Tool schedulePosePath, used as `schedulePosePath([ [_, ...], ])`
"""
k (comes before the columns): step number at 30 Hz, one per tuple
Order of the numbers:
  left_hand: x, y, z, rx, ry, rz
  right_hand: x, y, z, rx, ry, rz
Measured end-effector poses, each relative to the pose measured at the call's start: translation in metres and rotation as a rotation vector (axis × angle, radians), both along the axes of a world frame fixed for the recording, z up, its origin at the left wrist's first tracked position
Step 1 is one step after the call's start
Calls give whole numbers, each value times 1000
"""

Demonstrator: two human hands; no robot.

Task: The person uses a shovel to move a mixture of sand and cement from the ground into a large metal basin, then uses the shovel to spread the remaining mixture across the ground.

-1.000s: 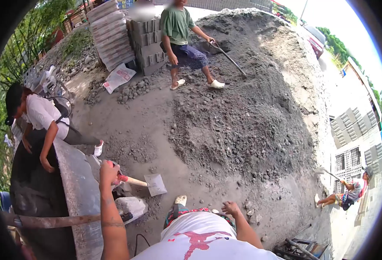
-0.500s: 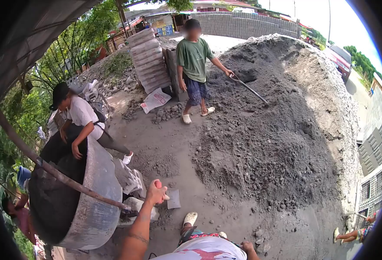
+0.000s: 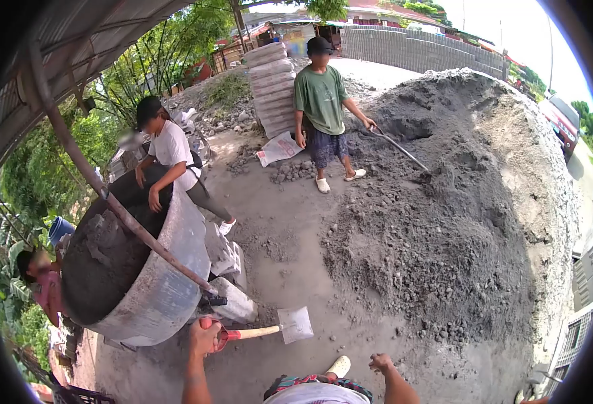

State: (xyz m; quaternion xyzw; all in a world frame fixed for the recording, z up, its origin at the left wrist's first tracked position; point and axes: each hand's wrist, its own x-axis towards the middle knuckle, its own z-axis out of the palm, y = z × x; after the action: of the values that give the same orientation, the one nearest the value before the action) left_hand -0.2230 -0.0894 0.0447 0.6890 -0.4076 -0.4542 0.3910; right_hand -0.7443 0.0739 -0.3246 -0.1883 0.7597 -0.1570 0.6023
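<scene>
Left hand grips red-handled, wooden-shafted shovel with pale metal blade, near lower edge of grey round metal drum; shovel, earlier mostly hidden, now shows lengthwise. Right hand empty, half-curled; hold judged one-handed.

The left forearm reached forward, the left grip closed in a fist; the right forearm slanted forward and inward, and the right grip (the looser one) hung with a slight curl
</scene>
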Motion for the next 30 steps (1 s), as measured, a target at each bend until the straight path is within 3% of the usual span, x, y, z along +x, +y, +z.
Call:
schedulePosePath([
  [3,19,53,1,22,-10,18,27,-42,30,-148,-31,187],
  [5,38,96,-8,41,-10,-5,69,-66,93,-316,-78,303],
  [8,73,170,-16,73,74,93,146,-86,142,-485,-149,417],
  [12,137,268,-28,17,66,221,247,-69,138,-623,-5,674],
  [14,162,321,-35,27,16,237,302,-44,128,-675,183,909],
  [16,178,360,-20,118,-67,231,362,1,141,-636,59,1015],
  [17,181,376,-13,176,-114,204,388,22,144,-501,-201,980],
  [18,193,393,-35,129,-181,158,405,41,150,-337,-426,921],
  [20,211,421,-86,91,-241,141,444,62,213,-326,-618,1163],
  [22,213,443,-116,-106,-551,186,485,63,267,-1111,-676,1249],
  [23,214,449,-108,-105,-544,192,501,59,334,-1108,-617,1266],
  [25,210,459,-80,109,-121,376,517,53,443,-1124,-576,1253],
  [28,227,470,-77,96,-28,439,531,40,493,-1223,-504,1182],
  [30,224,470,-53,98,-10,518,537,44,478,-1241,-451,1153],
])
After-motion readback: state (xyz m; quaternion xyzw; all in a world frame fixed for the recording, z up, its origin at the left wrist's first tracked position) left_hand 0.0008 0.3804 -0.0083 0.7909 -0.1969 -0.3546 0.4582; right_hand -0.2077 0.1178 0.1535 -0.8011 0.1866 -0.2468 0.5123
